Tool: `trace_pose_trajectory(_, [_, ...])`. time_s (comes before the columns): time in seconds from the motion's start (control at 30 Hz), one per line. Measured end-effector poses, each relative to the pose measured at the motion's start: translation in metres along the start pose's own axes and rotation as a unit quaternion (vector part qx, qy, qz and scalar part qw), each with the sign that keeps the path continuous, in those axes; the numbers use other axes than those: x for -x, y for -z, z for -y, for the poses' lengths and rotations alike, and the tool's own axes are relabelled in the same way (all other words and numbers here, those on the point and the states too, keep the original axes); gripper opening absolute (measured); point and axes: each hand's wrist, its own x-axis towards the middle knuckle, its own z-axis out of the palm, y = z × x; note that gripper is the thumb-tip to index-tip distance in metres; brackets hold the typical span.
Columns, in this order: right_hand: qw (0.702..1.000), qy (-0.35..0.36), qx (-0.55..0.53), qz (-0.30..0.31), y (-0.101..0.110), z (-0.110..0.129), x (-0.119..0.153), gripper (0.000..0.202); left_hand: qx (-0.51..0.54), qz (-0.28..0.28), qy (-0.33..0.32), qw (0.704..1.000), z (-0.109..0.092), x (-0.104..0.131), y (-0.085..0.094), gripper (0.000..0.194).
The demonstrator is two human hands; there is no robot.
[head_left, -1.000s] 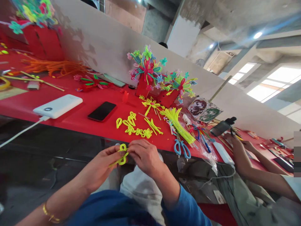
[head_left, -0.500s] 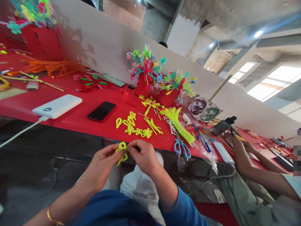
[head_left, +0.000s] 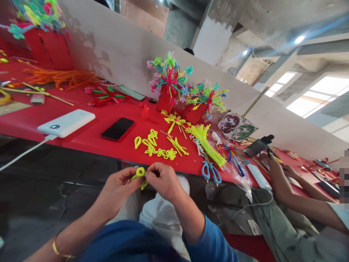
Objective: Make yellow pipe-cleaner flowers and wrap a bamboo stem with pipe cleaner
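A looped yellow pipe cleaner (head_left: 140, 171) is held just off the table's front edge. My left hand (head_left: 117, 191) pinches it between thumb and fingers. At its right side my right hand (head_left: 163, 181) has thumb and fingertips pressed together on the same piece; the exact contact is partly hidden by the fingers. Beyond my hands, yellow loops and small flower shapes (head_left: 170, 154) lie on the red table (head_left: 91, 140). To their right are short yellow stems (head_left: 177, 145) and a thick yellow pipe cleaner bundle (head_left: 209, 145).
Blue-handled scissors (head_left: 211, 172) lie at the table edge. A black phone (head_left: 118, 128) and a white power bank (head_left: 67, 123) with a cable are to the left. Flower-filled red boxes (head_left: 165, 98) stand behind. At the right, another person's hands (head_left: 274, 169) hold a phone.
The yellow piece has turned a little and its upper loop sits slightly lower and further left. My right fingers have shifted slightly left and are more curled.
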Motion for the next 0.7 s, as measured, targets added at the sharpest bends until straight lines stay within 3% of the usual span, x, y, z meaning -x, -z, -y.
trace_pose_trajectory(0.17, [0.986,-0.051,-0.150,0.055,-0.004,-0.011,-0.006,0.014,0.038,-0.014,0.013,0.999,0.004,-0.002,0.001,0.023])
trace_pose_trajectory(0.27, [0.978,-0.050,-0.195,0.050,-0.003,-0.014,-0.007,0.015,0.082,-0.021,0.031,0.996,0.002,-0.004,0.000,0.025])
trace_pose_trajectory(0.53, [0.984,0.006,-0.175,0.031,-0.005,-0.019,-0.003,0.013,0.103,-0.046,0.052,0.992,-0.008,0.000,-0.005,0.022])
trace_pose_trajectory(0.7, [0.980,-0.017,-0.196,0.034,-0.007,-0.018,-0.002,0.012,0.109,-0.029,0.053,0.992,-0.009,0.003,-0.009,0.021])
